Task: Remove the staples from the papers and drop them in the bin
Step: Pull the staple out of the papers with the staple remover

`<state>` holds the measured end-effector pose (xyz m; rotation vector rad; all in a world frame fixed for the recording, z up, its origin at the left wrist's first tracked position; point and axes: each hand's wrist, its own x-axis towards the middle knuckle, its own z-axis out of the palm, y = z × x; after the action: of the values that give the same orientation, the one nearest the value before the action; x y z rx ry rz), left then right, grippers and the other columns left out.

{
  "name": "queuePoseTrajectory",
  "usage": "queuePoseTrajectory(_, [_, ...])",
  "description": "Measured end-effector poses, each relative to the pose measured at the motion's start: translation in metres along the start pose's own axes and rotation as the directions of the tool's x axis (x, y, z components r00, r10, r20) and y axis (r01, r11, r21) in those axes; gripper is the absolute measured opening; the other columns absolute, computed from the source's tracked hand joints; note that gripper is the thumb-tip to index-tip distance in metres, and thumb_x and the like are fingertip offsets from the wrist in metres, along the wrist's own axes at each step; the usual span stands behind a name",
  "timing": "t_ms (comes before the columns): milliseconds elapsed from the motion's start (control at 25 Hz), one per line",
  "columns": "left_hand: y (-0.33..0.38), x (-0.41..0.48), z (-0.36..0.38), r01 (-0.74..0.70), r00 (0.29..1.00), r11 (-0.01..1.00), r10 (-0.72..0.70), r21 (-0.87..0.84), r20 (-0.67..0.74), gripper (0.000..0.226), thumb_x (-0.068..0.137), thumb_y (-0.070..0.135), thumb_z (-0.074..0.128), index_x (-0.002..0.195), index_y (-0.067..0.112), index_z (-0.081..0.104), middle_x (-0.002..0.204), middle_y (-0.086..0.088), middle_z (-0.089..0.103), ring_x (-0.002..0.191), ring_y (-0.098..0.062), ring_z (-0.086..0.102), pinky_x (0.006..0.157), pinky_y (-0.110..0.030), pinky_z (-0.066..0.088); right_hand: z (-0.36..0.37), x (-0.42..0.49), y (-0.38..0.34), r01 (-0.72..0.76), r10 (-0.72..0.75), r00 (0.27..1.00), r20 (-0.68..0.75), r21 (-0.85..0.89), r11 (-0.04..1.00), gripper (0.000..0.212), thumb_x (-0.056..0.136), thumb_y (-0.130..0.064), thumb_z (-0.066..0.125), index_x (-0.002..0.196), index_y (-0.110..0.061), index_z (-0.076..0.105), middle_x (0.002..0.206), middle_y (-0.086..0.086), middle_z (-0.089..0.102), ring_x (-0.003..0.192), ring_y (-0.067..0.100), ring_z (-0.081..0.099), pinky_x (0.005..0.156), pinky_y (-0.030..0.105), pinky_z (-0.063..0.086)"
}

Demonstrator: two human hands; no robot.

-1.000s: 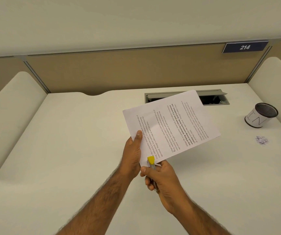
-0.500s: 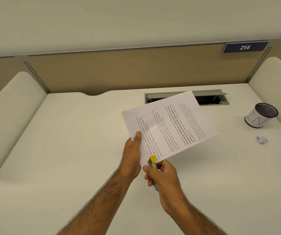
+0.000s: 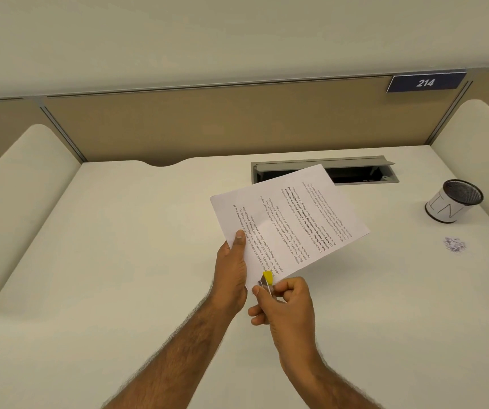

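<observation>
Nearest first: right hand (image 3: pixel 284 308) is curled round a small staple remover (image 3: pixel 267 280) w/ a yellow tip, thumb on top, fingers folded under, so a firm pinch. The tip sits at the near corner of the papers (image 3: pixel 290 222), abt 6 o'clock on the sheet. I'd guess that's where the staple is, tho it's too small to make out.

Left hand (image 3: pixel 231 273) is at abt 8 o'clock on the sheet. Its thumb lies flat on the printed face and the other fingers are hidden behind, so it's pinching the edge. Makes sense imo: gripping just beside that corner keeps the paper stiff so the tool has smth to pry against. The papers are up off the desk (image 3: pixel 119 261), tilted, far corner pointing to 1 o'clock.

Further out, at 3 o'clock from the sheet and well apart, there's a little heap of bits (image 3: pixel 455 244) on the desk. Can't tell if it's staples or scraps.

Past that, at 2 o'clock, is the bin (image 3: pixel 453 205). It's a mesh cup wrapped in white paper, upright, prob parked on the tool-hand side for a quick drop.

At 12 o'clock behind the papers is a grey cable hatch (image 3: pixel 355 175), lid up. Beyond it are the tan partition (image 3: pixel 208 125) and a "214" plate (image 3: pixel 426 82).
</observation>
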<state>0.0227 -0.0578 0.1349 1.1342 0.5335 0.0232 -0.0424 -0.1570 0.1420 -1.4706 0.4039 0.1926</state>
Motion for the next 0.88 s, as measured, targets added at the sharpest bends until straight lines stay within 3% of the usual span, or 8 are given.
queuePoseTrajectory(240, [0.0005,-0.0015,-0.0010,-0.008,1.000,1.000,0.008,-0.012,-0.004,0.023,0.108,0.035,0.048,0.121,0.025,0.065,0.106,-0.001,0.080,0.091,-0.022,0.077,0.072,-0.035,0.064,0.0015,0.0005,0.0068,0.069,-0.071,0.997,-0.013,-0.110,0.992,0.023,0.084,-0.023,0.078,0.098,-0.025,0.059,0.111,-0.009,0.066,0.077,0.023,0.071,0.056,0.018,0.056])
queuePoseTrajectory(440, [-0.0005,-0.0029,0.0008,-0.006,1.000,1.000,0.006,-0.017,0.000,0.020,0.108,0.034,0.047,0.116,0.028,0.065,0.102,0.003,0.081,0.095,-0.022,0.076,0.076,-0.036,0.064,-0.0022,0.0046,0.0080,0.191,-0.202,0.979,-0.032,-0.213,0.958,0.026,0.084,-0.021,0.078,0.091,-0.037,0.058,0.105,-0.017,0.058,0.100,0.016,0.062,0.065,0.011,0.052])
queuePoseTrajectory(600, [-0.0021,-0.0047,0.0035,-0.005,1.000,1.000,0.005,-0.021,0.002,0.019,0.109,0.032,0.046,0.116,0.028,0.064,0.098,0.006,0.081,0.089,-0.016,0.078,0.071,-0.032,0.063,-0.0033,0.0059,0.0084,0.204,-0.217,0.976,-0.028,-0.249,0.947,0.028,0.084,-0.024,0.078,0.092,-0.041,0.058,0.108,-0.013,0.057,0.102,0.017,0.060,0.066,0.009,0.050])
queuePoseTrajectory(880, [-0.0047,-0.0047,0.0010,0.006,1.000,0.999,-0.006,-0.033,-0.003,0.024,0.108,0.034,0.048,0.124,0.024,0.063,0.104,0.000,0.081,0.091,-0.021,0.077,0.072,-0.034,0.064,-0.0032,0.0050,0.0069,0.199,-0.206,0.979,-0.012,-0.204,0.958,0.028,0.084,-0.024,0.078,0.099,-0.039,0.060,0.112,-0.010,0.056,0.098,0.010,0.059,0.065,0.003,0.050])
